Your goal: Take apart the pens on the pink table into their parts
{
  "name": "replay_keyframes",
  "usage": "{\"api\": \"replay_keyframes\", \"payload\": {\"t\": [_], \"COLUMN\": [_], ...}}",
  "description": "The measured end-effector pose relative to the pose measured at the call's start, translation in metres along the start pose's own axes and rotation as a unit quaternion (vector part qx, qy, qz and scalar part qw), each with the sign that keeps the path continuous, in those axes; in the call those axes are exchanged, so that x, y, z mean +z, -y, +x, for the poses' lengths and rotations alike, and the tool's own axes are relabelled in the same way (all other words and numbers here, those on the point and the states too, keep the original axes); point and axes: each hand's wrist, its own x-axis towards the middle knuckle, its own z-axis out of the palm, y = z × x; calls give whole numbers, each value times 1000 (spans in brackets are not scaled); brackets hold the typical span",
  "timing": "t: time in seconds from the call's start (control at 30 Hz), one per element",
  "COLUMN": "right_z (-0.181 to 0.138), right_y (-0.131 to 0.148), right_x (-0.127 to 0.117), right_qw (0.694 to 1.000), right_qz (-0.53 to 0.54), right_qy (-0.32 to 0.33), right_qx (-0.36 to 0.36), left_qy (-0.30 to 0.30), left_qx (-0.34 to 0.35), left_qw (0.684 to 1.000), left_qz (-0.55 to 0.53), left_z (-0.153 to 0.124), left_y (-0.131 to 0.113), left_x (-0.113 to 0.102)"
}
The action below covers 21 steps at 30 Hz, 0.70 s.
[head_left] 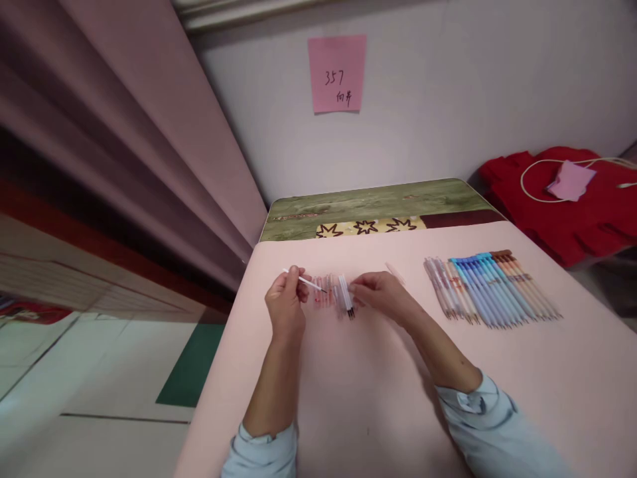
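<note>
My left hand [290, 299] pinches a slim white pen refill [309, 284], its dark tip pointing right and slightly down. Below that tip lies a row of clear, pinkish pen parts [323, 292], a little blurred. A small group of white refills [344, 293] with black tips lies just right of them. My right hand [379, 292] is beside this group with thumb and fingers closed together; what they hold, if anything, is hidden. Past my right knuckles lies a single clear pinkish pen part [395, 272].
Several pens [490, 289] in grey, blue and brown lie side by side on the right of the pale pink tabletop [358, 398]. A red cloth [522, 206] with a white cable is beyond the table's right edge. A pink note [337, 74] hangs on the wall; a curtain [164, 119] stands left.
</note>
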Motion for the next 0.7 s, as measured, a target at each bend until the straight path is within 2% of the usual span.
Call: {"api": "replay_keyframes", "payload": {"t": [0.03,0.1,0.2,0.3,0.4,0.53,0.63,0.7], "right_z": [2,5,8,7,8,13,12,7], "right_y": [-3,-9,-11,-10,-12,-19,-22,-21], "right_x": [-4,-10,-14,-14,-10,-12,-33,-57], "right_qw": [998,988,969,938,933,952,960,944], "right_qz": [-42,-100,-191,-276,-292,-248,-215,-242], "right_qy": [-50,-112,-156,-206,-206,-176,-177,-216], "right_qx": [6,20,27,36,35,25,36,56], "left_qy": [-4,26,92,118,114,79,60,53], "left_qx": [15,19,32,75,102,125,128,126], "left_qw": [1000,996,975,945,930,927,932,935], "left_qz": [24,87,199,297,335,344,335,327], "left_z": [1,-3,-14,-23,-24,-19,-17,-17], "left_y": [1,4,14,23,27,26,23,22], "left_x": [-1,1,9,17,18,13,10,9]}}
